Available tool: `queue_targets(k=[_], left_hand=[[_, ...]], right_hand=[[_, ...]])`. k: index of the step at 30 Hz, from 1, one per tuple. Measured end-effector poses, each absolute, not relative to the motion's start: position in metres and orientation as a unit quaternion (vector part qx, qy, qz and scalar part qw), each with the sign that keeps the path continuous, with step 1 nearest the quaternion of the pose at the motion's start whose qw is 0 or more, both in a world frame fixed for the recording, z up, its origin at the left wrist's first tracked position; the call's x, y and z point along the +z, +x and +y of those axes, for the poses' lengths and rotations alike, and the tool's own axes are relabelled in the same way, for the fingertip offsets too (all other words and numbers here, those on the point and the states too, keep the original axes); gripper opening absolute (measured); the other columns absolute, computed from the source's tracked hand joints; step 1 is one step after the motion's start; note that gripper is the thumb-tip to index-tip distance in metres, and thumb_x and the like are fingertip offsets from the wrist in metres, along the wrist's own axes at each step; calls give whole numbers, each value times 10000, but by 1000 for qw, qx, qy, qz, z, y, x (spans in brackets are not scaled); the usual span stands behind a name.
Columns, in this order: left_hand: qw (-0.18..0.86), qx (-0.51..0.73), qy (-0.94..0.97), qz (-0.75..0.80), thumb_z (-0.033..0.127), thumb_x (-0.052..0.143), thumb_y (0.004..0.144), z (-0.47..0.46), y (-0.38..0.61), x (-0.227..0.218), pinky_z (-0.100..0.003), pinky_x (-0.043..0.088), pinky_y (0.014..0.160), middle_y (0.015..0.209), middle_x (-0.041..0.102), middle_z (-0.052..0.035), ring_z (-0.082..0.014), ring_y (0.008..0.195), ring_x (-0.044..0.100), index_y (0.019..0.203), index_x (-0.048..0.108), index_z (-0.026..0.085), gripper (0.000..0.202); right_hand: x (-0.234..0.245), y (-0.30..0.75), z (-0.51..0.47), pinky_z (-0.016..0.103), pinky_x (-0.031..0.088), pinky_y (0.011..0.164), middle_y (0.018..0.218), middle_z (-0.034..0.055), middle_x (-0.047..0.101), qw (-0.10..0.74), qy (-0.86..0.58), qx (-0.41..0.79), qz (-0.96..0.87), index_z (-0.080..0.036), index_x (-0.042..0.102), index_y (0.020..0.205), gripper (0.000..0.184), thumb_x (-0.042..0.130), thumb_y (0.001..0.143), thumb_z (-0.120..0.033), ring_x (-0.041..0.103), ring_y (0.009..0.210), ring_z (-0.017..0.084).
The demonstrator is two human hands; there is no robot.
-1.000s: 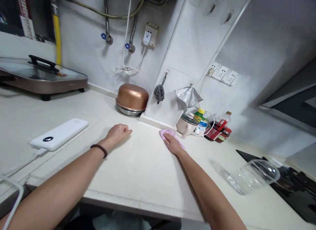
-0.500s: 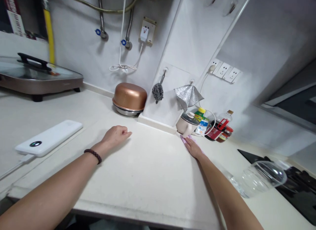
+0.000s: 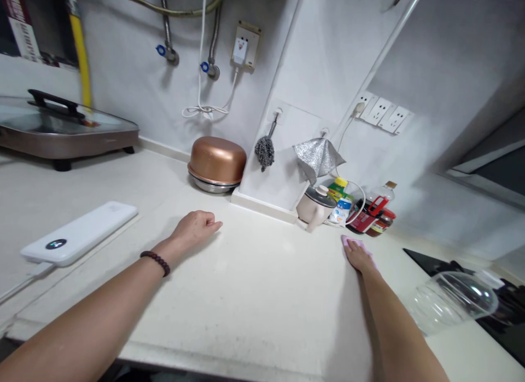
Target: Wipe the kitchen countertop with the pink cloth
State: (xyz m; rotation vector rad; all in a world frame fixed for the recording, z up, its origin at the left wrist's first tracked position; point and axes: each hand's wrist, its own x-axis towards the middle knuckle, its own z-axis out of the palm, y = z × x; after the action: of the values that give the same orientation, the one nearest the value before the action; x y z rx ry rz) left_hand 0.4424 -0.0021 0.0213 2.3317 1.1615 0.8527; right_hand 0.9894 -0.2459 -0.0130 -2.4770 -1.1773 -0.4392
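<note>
My right hand [image 3: 357,256] presses down on a small pink cloth [image 3: 346,240] against the white countertop [image 3: 246,283], with the palm hiding part of the cloth. Curled into a loose fist, my left hand [image 3: 196,229] rests on the counter and nothing shows in it. Behind the left hand sits an upturned copper-coloured bowl [image 3: 218,158] on a silvery metal dish. Beyond the right hand stands a small cream pot [image 3: 315,204] with a dark lid and its handle toward me.
A white power bank [image 3: 82,231] with a cable lies at left, and a lidded electric pan [image 3: 65,133] stands behind it. Bottles and jars [image 3: 375,215] stand beside the pot. A clear plastic bottle [image 3: 459,300] lies near the black hob [image 3: 506,338] at right.
My right hand and the pink cloth have slid right and toward me, away from the cream pot. My left hand has stayed about where it was.
</note>
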Motion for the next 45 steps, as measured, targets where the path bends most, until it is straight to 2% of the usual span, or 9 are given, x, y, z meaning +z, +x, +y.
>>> queue_targets(k=[8, 14, 18, 23, 28, 36, 45], left_hand=[[212, 310, 826, 420, 451, 527, 755, -6, 439, 30, -294, 217, 559, 502, 389, 18, -141, 544, 360, 512, 385, 211, 370], [217, 312, 819, 430, 462, 528, 760, -4, 436, 30, -283, 255, 568, 529, 450, 7, -147, 565, 405, 521, 417, 209, 365], [218, 315, 815, 435, 461, 530, 763, -6, 433, 32, -282, 261, 571, 533, 459, 1, -151, 578, 419, 523, 437, 210, 359], [222, 325, 810, 434, 467, 541, 757, -13, 428, 36, -279, 264, 564, 527, 450, 5, -144, 561, 401, 521, 420, 211, 369], [225, 325, 813, 427, 457, 538, 752, -14, 430, 33, -288, 250, 567, 527, 448, 6, -144, 559, 400, 523, 444, 211, 349], [211, 327, 827, 407, 427, 522, 739, -20, 435, 32, -291, 231, 566, 524, 428, 8, -142, 561, 389, 504, 414, 207, 339], [207, 338, 832, 389, 434, 511, 748, -22, 436, 32, -291, 221, 569, 521, 410, 12, -136, 549, 373, 505, 385, 206, 357]], right_hand=[[-12, 994, -285, 584, 287, 1112, 1488, 132, 481, 95, -901, -96, -413, -213, 508, 1426, 559, 279, 956, -412, 372, 1421, 308], [-24, 962, -337, 494, 266, 1169, 1554, 65, 404, 55, -883, -76, -461, -219, 438, 1487, 606, 252, 972, -478, 283, 1471, 257], [-28, 923, -383, 501, 261, 1180, 1576, 59, 364, 44, -855, -83, -510, -222, 356, 1534, 632, 193, 995, -509, 263, 1480, 249], [-28, 872, -442, 501, 227, 1200, 1607, 25, 291, 53, -837, -61, -541, -280, 267, 1565, 622, 237, 1004, -545, 227, 1491, 249], [-26, 837, -479, 495, 186, 1216, 1619, -6, 246, 51, -823, -38, -564, -333, 244, 1565, 591, 279, 1012, -537, 200, 1496, 248], [-23, 848, -455, 489, 193, 1216, 1616, 26, 263, 52, -817, -40, -573, -285, 257, 1568, 612, 252, 1015, -546, 225, 1490, 253], [-17, 897, -352, 482, 223, 1196, 1606, 38, 299, 19, -855, -55, -516, -245, 262, 1569, 636, 162, 1009, -530, 209, 1497, 237]])
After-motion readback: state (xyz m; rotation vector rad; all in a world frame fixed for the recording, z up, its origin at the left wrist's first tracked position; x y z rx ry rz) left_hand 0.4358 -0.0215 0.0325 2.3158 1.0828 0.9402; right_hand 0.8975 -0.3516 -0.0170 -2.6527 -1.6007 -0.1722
